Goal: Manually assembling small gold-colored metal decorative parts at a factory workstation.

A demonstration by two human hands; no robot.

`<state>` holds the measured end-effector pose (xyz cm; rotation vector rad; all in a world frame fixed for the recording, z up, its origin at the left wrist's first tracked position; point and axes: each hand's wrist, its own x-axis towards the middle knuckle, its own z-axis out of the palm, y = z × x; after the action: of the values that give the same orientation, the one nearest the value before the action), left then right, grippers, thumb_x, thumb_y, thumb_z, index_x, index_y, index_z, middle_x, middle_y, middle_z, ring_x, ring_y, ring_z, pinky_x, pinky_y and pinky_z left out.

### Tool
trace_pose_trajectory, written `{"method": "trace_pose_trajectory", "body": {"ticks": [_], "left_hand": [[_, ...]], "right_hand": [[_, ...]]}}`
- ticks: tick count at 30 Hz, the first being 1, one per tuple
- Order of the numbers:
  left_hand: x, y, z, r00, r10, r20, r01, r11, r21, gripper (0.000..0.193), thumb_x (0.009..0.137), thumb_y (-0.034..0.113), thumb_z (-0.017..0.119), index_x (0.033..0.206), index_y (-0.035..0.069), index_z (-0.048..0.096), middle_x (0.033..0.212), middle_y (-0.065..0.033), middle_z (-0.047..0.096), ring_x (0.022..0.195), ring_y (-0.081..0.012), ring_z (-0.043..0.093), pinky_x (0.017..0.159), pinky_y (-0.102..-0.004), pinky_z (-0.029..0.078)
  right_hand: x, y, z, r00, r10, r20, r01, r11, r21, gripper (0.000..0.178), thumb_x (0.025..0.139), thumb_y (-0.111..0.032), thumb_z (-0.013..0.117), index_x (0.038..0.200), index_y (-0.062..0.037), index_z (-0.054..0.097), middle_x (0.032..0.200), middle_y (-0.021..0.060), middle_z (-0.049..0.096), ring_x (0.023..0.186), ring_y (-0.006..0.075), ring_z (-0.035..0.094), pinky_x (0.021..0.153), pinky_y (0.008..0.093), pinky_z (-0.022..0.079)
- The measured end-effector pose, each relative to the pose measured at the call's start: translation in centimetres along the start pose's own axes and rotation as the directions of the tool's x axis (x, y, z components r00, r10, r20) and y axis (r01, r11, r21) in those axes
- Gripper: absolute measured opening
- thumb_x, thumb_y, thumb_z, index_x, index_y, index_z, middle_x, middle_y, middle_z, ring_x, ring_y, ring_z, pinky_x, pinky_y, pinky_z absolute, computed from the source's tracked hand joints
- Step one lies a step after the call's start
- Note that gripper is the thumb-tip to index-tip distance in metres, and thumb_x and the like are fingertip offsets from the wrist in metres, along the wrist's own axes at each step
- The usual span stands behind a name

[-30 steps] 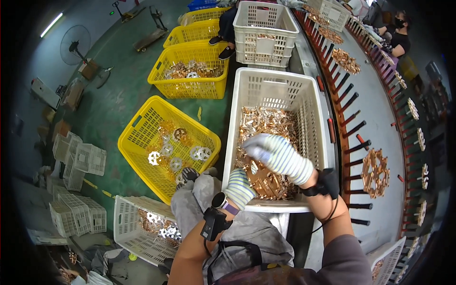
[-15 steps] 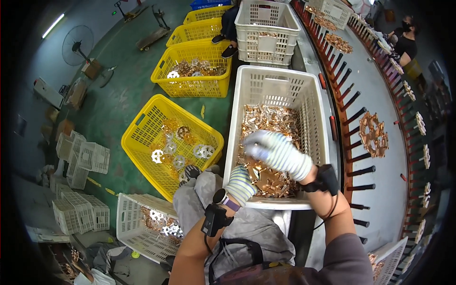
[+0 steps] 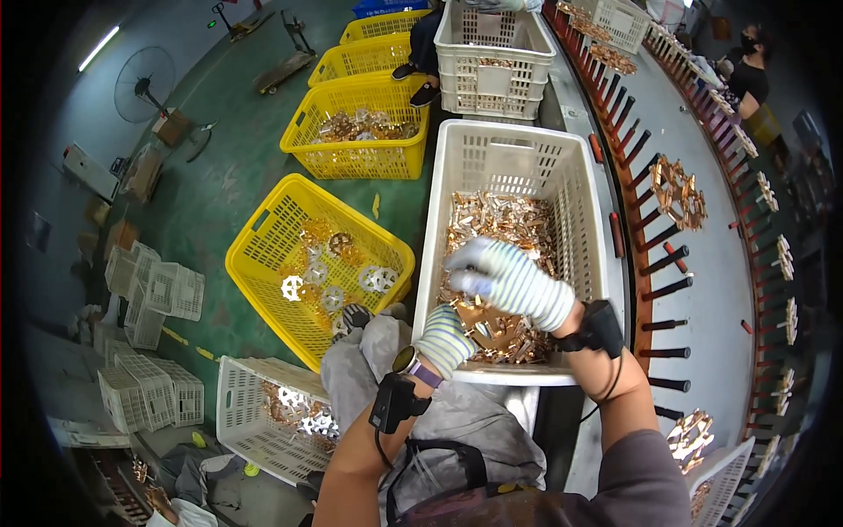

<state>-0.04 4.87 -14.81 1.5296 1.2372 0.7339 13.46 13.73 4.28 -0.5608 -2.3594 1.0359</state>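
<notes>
Two gloved hands meet over a flat copper piece

A flat, copper-coloured metal piece point(image 3: 500, 321) sits at the near end of a white perforated plastic crate point(image 3: 520, 162), among a heap of small, shiny copper-coloured parts point(image 3: 496, 221). The left hand point(image 3: 446, 339), in a striped knit glove, curls at the piece's left edge; its grip is hidden. The right hand point(image 3: 516, 283), gloved alike, is just above with bent fingers; whether they pinch anything, I cannot tell. Left of the crate stands a yellow plastic basket point(image 3: 347, 221) holding silver toothed discs point(image 3: 378, 279). To the right hangs a copper-coloured openwork ring point(image 3: 678, 195).
</notes>
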Motion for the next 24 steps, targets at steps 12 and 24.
{"method": "trace_pose_trajectory", "body": {"ticks": [12, 24], "left_hand": [[-1.5, 4.0, -2.0, 0.995, 0.052, 0.090, -0.089, 0.874, 0.478, 0.037, 0.095, 0.026, 0.043, 0.125, 0.005, 0.051, 0.117, -0.0125, 0.060, 0.106, -0.0249, 0.057, 0.093, -0.0383, 0.045], [-1.1, 9.3, -1.6, 0.988, 0.060, -0.140, 0.062, 0.684, 0.727, 0.032, 0.076, 0.033, 0.065, 0.081, 0.001, 0.067, 0.074, -0.0204, 0.067, 0.071, -0.0348, 0.066, 0.067, -0.0442, 0.053]], "right_hand": [[-1.0, 0.8, -3.7, 0.866, 0.416, -0.276, -0.279, 0.861, 0.424, 0.027, 0.093, -0.026, 0.058, 0.103, -0.0016, 0.065, 0.074, 0.0005, 0.058, 0.066, 0.0078, 0.054, 0.060, 0.0241, 0.047], [-0.9, -0.7, 0.0, 0.914, 0.373, 0.163, -0.406, 0.804, 0.434, 0.022, 0.090, -0.016, 0.064, 0.103, 0.0011, 0.065, 0.090, 0.0062, 0.067, 0.084, 0.0129, 0.062, 0.078, 0.0286, 0.051]]}}
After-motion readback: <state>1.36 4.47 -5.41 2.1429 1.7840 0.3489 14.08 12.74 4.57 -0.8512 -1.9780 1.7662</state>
